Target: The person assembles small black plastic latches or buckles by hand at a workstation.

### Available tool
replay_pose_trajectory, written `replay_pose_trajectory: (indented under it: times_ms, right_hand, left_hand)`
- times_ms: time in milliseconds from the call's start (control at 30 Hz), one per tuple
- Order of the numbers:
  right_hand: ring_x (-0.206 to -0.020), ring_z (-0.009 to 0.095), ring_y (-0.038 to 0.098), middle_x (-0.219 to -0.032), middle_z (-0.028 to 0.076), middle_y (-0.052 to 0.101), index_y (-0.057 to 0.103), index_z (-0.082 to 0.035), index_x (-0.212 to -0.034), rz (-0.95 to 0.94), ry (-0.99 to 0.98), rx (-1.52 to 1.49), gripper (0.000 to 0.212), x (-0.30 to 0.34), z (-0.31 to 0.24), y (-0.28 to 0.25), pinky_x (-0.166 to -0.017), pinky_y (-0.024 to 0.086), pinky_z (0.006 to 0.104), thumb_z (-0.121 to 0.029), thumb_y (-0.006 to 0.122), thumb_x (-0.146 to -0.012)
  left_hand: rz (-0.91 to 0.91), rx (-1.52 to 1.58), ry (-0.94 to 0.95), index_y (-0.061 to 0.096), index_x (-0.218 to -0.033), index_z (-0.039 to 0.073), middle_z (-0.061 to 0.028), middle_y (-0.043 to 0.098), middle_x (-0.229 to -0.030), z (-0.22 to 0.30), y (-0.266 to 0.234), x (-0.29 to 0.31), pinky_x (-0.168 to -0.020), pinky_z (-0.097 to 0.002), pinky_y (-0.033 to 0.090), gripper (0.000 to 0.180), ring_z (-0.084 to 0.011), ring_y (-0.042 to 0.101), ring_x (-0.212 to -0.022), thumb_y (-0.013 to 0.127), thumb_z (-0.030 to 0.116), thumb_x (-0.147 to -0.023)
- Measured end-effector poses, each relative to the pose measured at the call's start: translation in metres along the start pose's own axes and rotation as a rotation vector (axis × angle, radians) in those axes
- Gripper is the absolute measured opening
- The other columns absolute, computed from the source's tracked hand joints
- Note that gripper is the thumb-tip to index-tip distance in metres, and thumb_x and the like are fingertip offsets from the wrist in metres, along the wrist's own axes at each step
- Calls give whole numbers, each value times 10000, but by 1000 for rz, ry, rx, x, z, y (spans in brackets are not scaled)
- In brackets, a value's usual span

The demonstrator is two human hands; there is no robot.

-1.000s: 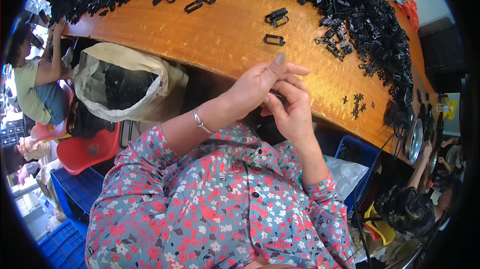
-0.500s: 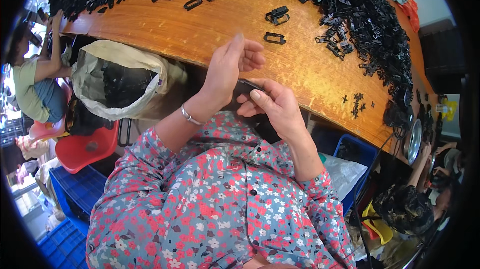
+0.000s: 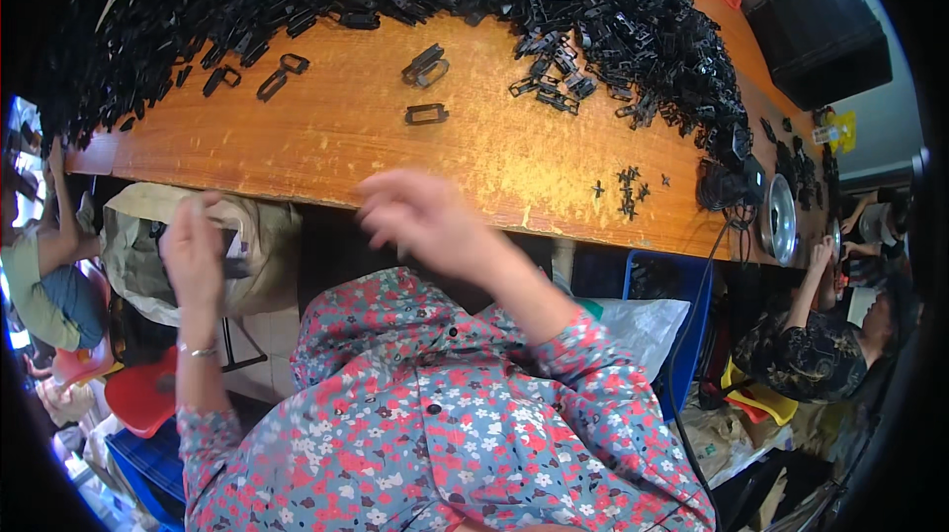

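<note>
My left hand [image 3: 195, 253], smeared by motion, is over the mouth of a pale sack [image 3: 129, 275] left of me. Beside its fingers a dark piece [image 3: 235, 263] shows against the sack; whether I hold it or it lies in the sack I cannot tell. My right hand [image 3: 423, 223], also blurred, hovers at the table's near edge with its fingers loosely apart and nothing visible in them. Beyond it on the wooden table [image 3: 326, 151] lie a rectangular black plastic frame [image 3: 426, 115] and a pair of similar frames [image 3: 425, 66].
A long heap of black plastic parts [image 3: 633, 13] lines the far side of the table. Small black cross-shaped pieces [image 3: 629, 192] lie at the right, near a cable coil [image 3: 727, 186] and a metal bowl [image 3: 779, 220]. Blue crates, a red chair [image 3: 148, 396] and other people flank me.
My hands have parted: the left has swung left to the sack, the right has moved left along the table edge. The dark piece formerly at my right fingers is gone from there. The view has shifted right.
</note>
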State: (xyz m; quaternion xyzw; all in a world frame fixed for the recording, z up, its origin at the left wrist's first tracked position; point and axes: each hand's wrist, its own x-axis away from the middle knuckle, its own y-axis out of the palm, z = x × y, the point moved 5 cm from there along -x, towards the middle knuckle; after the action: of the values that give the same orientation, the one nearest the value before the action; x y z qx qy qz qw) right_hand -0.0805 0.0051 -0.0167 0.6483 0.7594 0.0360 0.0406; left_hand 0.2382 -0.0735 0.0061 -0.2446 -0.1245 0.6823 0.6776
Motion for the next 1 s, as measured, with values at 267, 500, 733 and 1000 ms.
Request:
replay_pose_trajectory:
  times_ms: [267, 500, 733, 1000]
  right_hand:
    - [-823, 299, 711, -993, 132, 701, 741, -36, -1031, 852, -92, 1186, 150, 13, -33, -200, -750, 567, 410, -99, 749, -894]
    - [-863, 358, 707, -1039, 134, 683, 727, -43, -1014, 748, 43, 1308, 167, 14, -23, -204, -790, 563, 457, -124, 775, -876]
    - [-800, 344, 714, -933, 153, 711, 689, -7, -971, 610, 135, 1001, 198, 18, -21, -177, -723, 555, 429, -64, 812, -827]
    - [-766, 339, 690, -876, 159, 683, 668, -8, -958, 572, -123, 852, 176, 33, -26, -144, -668, 535, 403, 28, 773, -821]
  left_hand:
    - [222, -874, 310, 687, -989, 30, -172, 667, -868, -49, -67, -14, -731, -477, 487, 252, -392, 634, -795, 564, 238, -1061]
    - [178, -482, 404, 668, -959, 4, -137, 635, -867, 33, 12, -27, -751, -390, 508, 131, -314, 642, -817, 641, 122, -1008]
    - [-158, -181, 679, 674, -1140, 14, -125, 651, -948, 123, 194, -32, -743, -346, 539, 233, -255, 669, -814, 718, 59, -915]
    - [-554, 156, 595, 690, -1211, -12, -109, 711, -994, 144, 279, -29, -741, -286, 561, 271, -174, 702, -834, 696, 66, -952]
